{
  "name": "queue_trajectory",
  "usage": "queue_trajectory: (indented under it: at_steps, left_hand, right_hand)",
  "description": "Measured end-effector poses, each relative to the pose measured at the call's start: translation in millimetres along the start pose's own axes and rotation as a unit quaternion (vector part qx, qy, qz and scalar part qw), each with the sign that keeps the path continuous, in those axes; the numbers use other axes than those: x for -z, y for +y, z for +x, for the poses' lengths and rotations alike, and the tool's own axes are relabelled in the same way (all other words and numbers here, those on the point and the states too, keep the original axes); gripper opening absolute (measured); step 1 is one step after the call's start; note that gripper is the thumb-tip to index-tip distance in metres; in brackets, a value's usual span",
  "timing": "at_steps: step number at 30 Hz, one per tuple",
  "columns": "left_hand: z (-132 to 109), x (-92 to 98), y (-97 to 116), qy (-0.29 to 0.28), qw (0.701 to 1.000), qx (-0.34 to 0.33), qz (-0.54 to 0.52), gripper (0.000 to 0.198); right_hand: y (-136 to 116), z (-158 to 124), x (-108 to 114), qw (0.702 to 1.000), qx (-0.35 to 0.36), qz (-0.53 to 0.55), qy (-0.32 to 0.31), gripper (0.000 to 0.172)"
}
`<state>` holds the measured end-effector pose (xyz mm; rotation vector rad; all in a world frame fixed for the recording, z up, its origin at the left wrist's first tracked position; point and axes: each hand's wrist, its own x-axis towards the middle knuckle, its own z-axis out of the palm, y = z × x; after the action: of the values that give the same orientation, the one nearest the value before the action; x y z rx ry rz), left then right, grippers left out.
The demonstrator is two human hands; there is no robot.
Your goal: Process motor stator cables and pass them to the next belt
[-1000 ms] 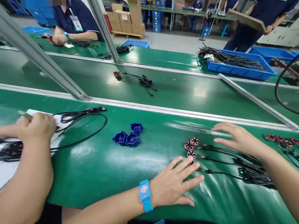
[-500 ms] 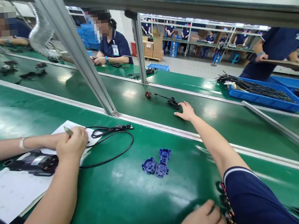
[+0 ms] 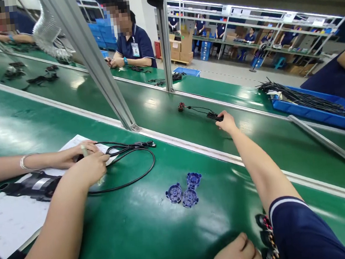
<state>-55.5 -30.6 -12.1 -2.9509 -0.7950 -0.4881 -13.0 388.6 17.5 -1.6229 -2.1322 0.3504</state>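
My right hand point(image 3: 227, 122) is stretched far out onto the second green belt. Its fingers are closed on the black plug end of a wire harness point(image 3: 212, 115). The harness's thin wires run left to a small red-wound stator point(image 3: 181, 106) lying on that belt. My left hand point(image 3: 236, 255) rests at the bottom edge with its fingers curled, beside a cluster of stators point(image 3: 265, 234) that my right sleeve partly hides. What the left hand holds is hidden.
Three blue plastic caps point(image 3: 184, 191) lie on the near belt point(image 3: 140, 238). At the left a co-worker's hands point(image 3: 92, 165) hold a pen over a paper sheet point(image 3: 4, 221), beside a black device point(image 3: 34, 187) and a looped cable point(image 3: 134, 180). A slanted aluminium post point(image 3: 100, 71) stands ahead; a blue bin point(image 3: 311, 110) sits far right.
My right hand left the wires on the near belt, reached across to the far belt and closed on the harness there. My view tilted up; my left hand dropped to the bottom edge.
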Motion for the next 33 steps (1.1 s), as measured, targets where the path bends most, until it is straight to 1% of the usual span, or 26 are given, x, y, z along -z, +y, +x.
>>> queue_trajectory:
  at_steps: [1, 3, 6, 7, 8, 11, 13, 14, 16, 18, 21, 24, 25, 27, 29, 31, 33]
  left_hand:
    - [1, -4.0, -2, 0.004, 1.000, -0.010, -0.002, 0.014]
    - [2, -9.7, -6, 0.023, 0.999, -0.022, -0.014, 0.025]
    - [2, -7.8, -12, 0.055, 0.997, 0.005, -0.045, 0.053]
    - [2, -3.9, -14, 0.058, 0.996, 0.024, -0.056, 0.061]
    - [2, 1.3, -16, 0.055, 0.995, 0.044, -0.066, 0.066]
    - [7, 21.4, -23, 0.047, 0.988, 0.111, -0.101, 0.063]
    - [15, 34.3, -35, 0.044, 0.978, 0.158, -0.128, 0.064]
    - [21, 39.2, -44, 0.039, 0.973, 0.181, -0.138, 0.066]
    - [38, 43.7, -69, 0.019, 0.964, 0.232, -0.131, 0.066]
    - [61, 39.5, -100, 0.009, 0.951, 0.296, -0.095, 0.064]
    - [102, 19.8, -146, 0.014, 0.937, 0.341, -0.070, 0.068]
    - [146, -5.1, -177, -0.006, 0.933, 0.355, -0.060, 0.072]
    - [159, -12.3, -183, -0.018, 0.934, 0.351, -0.061, 0.069]
    - [181, -23.8, -191, -0.050, 0.939, 0.335, -0.063, 0.055]
    - [199, -30.6, -196, -0.084, 0.944, 0.311, -0.062, 0.043]
    - [213, -32.6, -199, -0.117, 0.949, 0.288, -0.054, 0.038]
    - [225, -30.1, -199, -0.145, 0.952, 0.266, -0.041, 0.037]
  right_hand:
    - [1, -6, 9, 1.000, 0.009, 0.003, 0.010, 0.032]
    - [2, -22, 29, 0.999, 0.035, 0.003, 0.031, 0.032]
    - [10, -53, 60, 0.995, 0.078, -0.001, 0.056, 0.031]
    - [14, -67, 70, 0.994, 0.091, -0.003, 0.060, 0.030]
    - [20, -81, 81, 0.993, 0.102, -0.006, 0.062, 0.029]
    - [45, -131, 114, 0.990, 0.124, -0.014, 0.062, 0.027]
    - [66, -169, 135, 0.990, 0.128, -0.022, 0.062, 0.025]
    - [77, -188, 146, 0.989, 0.128, -0.027, 0.063, 0.024]
    - [99, -226, 167, 0.989, 0.123, -0.042, 0.070, 0.021]
    - [119, -263, 185, 0.989, 0.115, -0.059, 0.079, 0.018]
    - [144, -311, 208, 0.990, 0.094, -0.069, 0.085, 0.018]
    - [163, -346, 223, 0.992, 0.067, -0.066, 0.089, 0.019]
    - [169, -355, 226, 0.992, 0.059, -0.064, 0.094, 0.020]
    - [179, -369, 231, 0.991, 0.045, -0.060, 0.108, 0.020]
    - [189, -378, 234, 0.991, 0.032, -0.054, 0.119, 0.019]
    - [199, -385, 236, 0.992, 0.011, -0.053, 0.116, 0.019]
    - [211, -389, 239, 0.993, -0.015, -0.057, 0.105, 0.020]
